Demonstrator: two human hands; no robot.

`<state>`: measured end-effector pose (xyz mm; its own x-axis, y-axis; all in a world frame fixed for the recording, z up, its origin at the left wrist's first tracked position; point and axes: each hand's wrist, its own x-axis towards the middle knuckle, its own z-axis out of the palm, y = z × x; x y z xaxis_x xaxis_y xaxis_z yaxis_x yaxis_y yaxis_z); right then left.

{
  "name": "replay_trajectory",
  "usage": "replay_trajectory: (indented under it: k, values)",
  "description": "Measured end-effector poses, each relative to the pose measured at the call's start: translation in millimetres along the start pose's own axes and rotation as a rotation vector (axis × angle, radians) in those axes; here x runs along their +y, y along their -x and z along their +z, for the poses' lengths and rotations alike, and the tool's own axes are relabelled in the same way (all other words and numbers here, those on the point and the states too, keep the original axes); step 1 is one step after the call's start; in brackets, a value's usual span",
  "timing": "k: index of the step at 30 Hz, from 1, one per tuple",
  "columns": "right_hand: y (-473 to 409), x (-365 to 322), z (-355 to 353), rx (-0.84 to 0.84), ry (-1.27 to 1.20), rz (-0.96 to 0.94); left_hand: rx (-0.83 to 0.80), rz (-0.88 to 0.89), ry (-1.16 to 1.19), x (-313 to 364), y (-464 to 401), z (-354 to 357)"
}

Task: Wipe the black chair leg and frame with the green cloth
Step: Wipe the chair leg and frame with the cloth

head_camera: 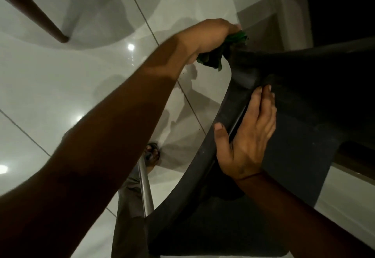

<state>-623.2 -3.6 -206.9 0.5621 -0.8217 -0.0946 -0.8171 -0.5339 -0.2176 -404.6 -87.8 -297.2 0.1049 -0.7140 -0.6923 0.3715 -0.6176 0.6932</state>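
your left hand (211, 36) closed around green cloth (223, 50), pressing it on black chair (304, 95) frame; your right hand (247, 134) open, flat on frame edge.

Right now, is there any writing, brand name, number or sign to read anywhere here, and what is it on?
None: no readable text shows in this view.
Black chair: plain dark plastic, no label or mark visible.
Green cloth, bunched in the left hand: no tag or print visible.
Floor tiles: only light reflections, no markings.
Right hand rests on the chair frame; no writing shows around it.
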Motion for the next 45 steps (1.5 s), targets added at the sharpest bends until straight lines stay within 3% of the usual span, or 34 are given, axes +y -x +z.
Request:
replay_trajectory:
  k: [3,7,10,13,16,25,30,33,37,39,45]
  values:
    - [2,1,1,0.004,-0.022,-0.002,0.026,-0.110,0.068,0,-10,3]
    - [2,0,0,-0.003,-0.010,0.015,0.085,-0.307,0.438,-22,-9,7]
    - [1,-2,-1,-0.002,0.004,0.016,0.123,-0.291,0.513,-19,-1,11]
    - [-2,2,4,-0.021,-0.018,0.022,0.135,-0.221,0.730,-21,12,29]
    - [2,-1,10,-0.033,-0.016,0.013,0.063,-0.163,0.843,-44,22,30]
    - [0,1,1,-0.022,-0.013,0.027,0.141,-0.360,0.569,-36,-38,0]
    - [-1,0,-1,-0.026,0.000,0.011,0.086,-0.145,0.466,-20,-6,14]
    - [0,-2,-4,-0.033,-0.015,0.023,0.104,-0.012,0.526,-23,26,35]
    - [0,-1,-4,-0.040,0.002,0.020,0.181,-0.011,0.531,-28,14,42]
    - [-1,0,-3,-0.039,0.006,0.024,0.224,-0.064,0.552,-25,-6,37]
    - [-1,-1,-4,-0.026,-0.024,0.016,0.204,-0.346,1.009,-28,-38,30]
